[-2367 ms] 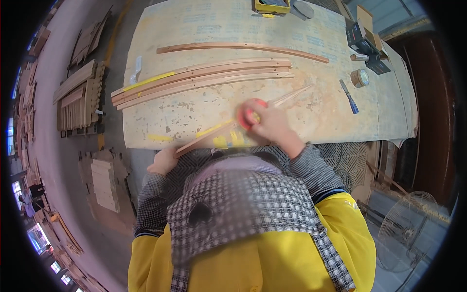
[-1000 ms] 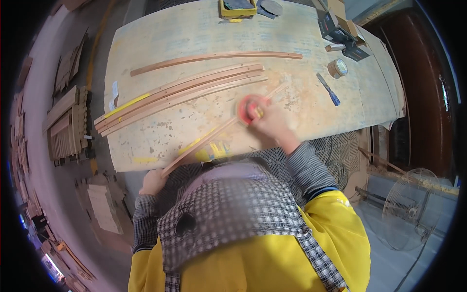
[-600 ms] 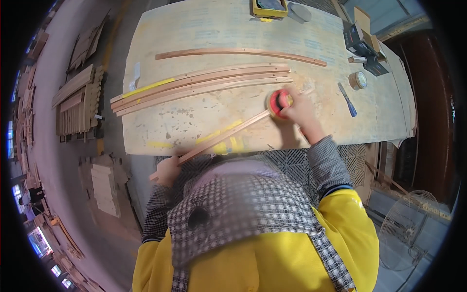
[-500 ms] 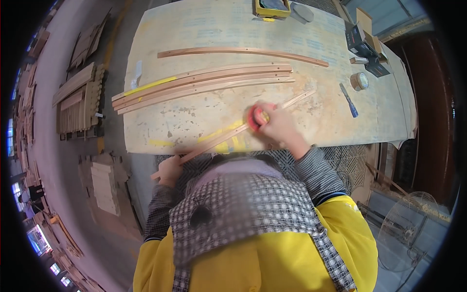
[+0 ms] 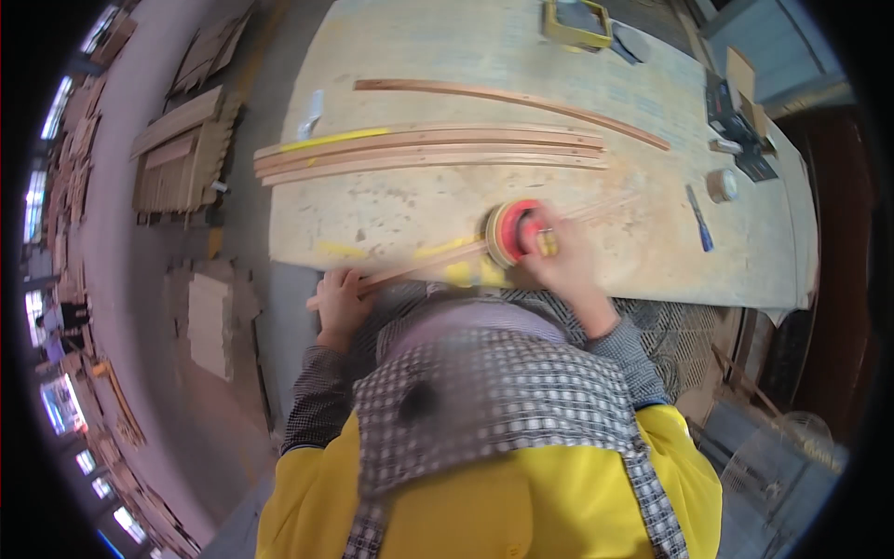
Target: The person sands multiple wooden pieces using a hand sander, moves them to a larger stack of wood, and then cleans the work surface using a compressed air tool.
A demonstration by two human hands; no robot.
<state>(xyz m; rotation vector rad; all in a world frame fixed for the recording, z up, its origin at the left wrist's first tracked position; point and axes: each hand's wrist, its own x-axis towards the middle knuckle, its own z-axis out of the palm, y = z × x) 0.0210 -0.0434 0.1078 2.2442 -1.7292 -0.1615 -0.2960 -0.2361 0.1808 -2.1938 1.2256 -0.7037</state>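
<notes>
A narrow wooden strip [image 5: 410, 267] lies slanted across the table's near edge. Its left end juts past the edge, and there my left hand [image 5: 343, 306] is closed around it. In my right hand [image 5: 570, 264] is a red round thing with a tan rim [image 5: 507, 233], tilted on its side over the strip. Motion blurs it, so I cannot tell its exact kind. Fingers of that hand are curled into its middle. Beyond the hands several wooden strips [image 5: 428, 149] lie side by side, one with a yellow stripe. A single strip [image 5: 512, 101] lies farther back.
On the worn table [image 5: 372, 212] a blue-handled scraper [image 5: 700, 222] and a tape roll [image 5: 722, 184] lie at right. Opened boxes [image 5: 740, 130] stand behind them, and a yellow box [image 5: 577, 25] at the far edge. Stacked boards [image 5: 177, 172] are left; a fan [image 5: 778, 461] is lower right.
The view has shifted, moving the table rightward in the picture. The red round thing has turned, showing more of its tan rim. Both hands keep their hold.
</notes>
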